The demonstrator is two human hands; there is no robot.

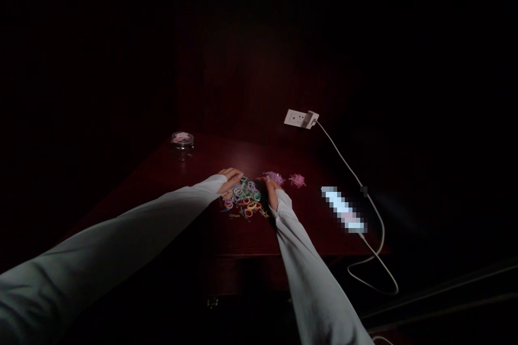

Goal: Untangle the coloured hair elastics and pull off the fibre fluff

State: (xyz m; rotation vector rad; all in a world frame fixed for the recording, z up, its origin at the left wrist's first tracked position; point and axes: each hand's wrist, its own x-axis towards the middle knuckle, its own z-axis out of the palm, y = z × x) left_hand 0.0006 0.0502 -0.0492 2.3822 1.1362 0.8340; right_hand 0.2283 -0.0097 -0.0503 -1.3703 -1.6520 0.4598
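A loose pile of small multicoloured elastic hair ties [245,199] lies on the dark red table between my two hands. My left hand [230,178] is at the pile's upper left edge, its fingers stretched out along it. On the opposite side, my right hand [272,191] rests against the pile's right edge with fingers extended; part of it is hidden by the sleeve. Just beyond its fingertips is a small purple heap of thin strands or bands [275,177]. A similar pink heap [298,180] sits a little further right. Neither hand visibly grips anything.
A round clear container with a lid [183,140] stands at the table's back left. To the right lies a blurred-out lit device [343,210], joined by a white cable [380,215] to a charger in the wall socket [297,118]. The table's front edge [246,255] faces me.
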